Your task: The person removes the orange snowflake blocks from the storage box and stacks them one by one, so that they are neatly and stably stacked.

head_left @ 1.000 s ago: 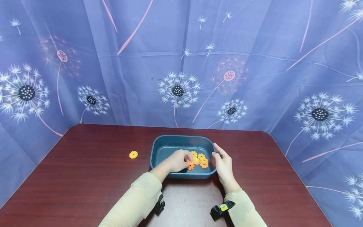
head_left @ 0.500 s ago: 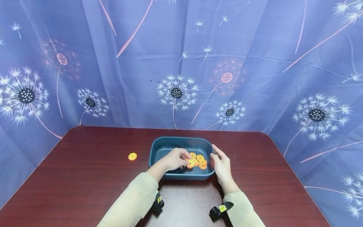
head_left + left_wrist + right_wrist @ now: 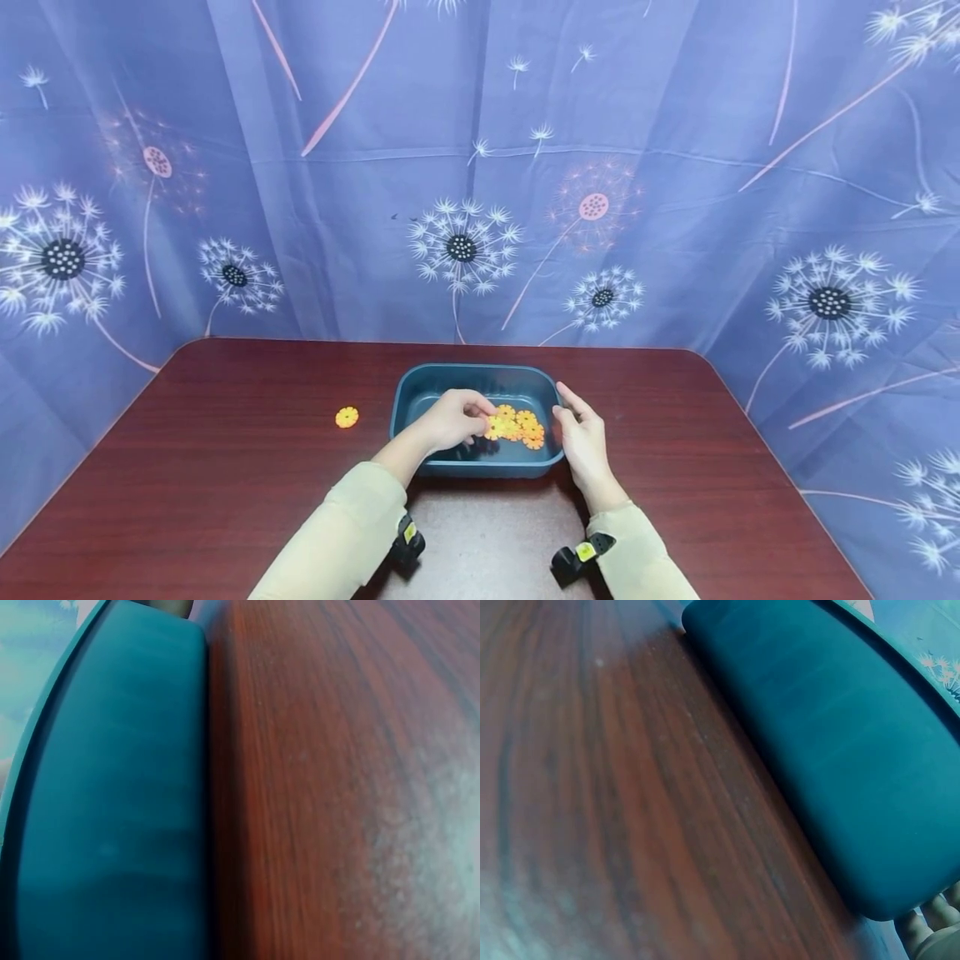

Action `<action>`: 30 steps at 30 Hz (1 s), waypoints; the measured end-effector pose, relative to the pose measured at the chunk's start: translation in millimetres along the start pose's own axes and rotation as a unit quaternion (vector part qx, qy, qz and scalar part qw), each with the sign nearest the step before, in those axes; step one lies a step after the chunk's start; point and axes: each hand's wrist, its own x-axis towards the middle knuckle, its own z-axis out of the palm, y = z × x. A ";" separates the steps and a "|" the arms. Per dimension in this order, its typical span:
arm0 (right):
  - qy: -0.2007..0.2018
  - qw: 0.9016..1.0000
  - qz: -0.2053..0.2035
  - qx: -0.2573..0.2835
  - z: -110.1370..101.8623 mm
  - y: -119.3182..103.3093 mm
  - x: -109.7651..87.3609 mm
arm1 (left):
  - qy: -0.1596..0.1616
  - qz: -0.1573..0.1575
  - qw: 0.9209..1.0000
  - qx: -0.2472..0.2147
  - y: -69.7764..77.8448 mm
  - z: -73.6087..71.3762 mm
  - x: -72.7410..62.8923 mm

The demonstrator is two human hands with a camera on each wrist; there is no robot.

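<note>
A dark teal rectangular tub [image 3: 487,470] stands on the table. My left hand [image 3: 452,420] reaches over its front rim and pinches a small orange flower-shaped disc [image 3: 493,427] between thumb and fingertips. To the right of it, several more flower-shaped discs [image 3: 529,428] lie bunched on the tub's floor. My right hand [image 3: 587,447] holds the tub's right end, thumb at the rim. In the right wrist view, fingers [image 3: 934,915] show at the tub's outer end. The left wrist view shows only the tub's outer wall [image 3: 112,787] and wood, not the left hand.
One yellow-orange flower-shaped disc [image 3: 347,417] lies on the reddish-brown table [image 3: 225,475] left of the tub. Behind the table's far edge hangs a blue curtain [image 3: 360,250] with dandelion prints. Each sleeve carries a black wrist camera [image 3: 573,562].
My left hand has drawn slightly left with the pinched disc, apart from most of the bunch. The right hand stays at the tub's end. The whole head view has shifted a little.
</note>
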 end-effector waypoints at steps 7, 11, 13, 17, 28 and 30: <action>-0.002 1.000 -0.004 0.007 1.3 -1.8 -0.5 | 0.017 -0.002 1.000 -0.015 -0.1 -9.7 -6.0; -0.006 1.000 -0.003 0.010 2.8 -1.7 -0.7 | 0.031 0.001 0.999 -0.016 0.0 -14.3 -9.9; -0.006 1.000 -0.002 0.011 3.1 -1.5 -0.7 | 0.036 0.003 0.999 -0.021 0.9 -16.4 -12.0; -0.004 1.000 -0.001 0.013 2.9 -1.1 -0.2 | 0.043 0.001 0.998 -0.036 1.9 -20.0 -15.6; -0.007 1.000 0.000 0.005 0.6 0.7 0.3 | 0.063 -0.009 0.996 -0.055 1.0 -27.0 -24.2; -0.006 1.000 -0.002 0.002 -0.1 0.3 -0.1 | 0.064 -0.007 0.996 -0.061 1.4 -28.2 -25.8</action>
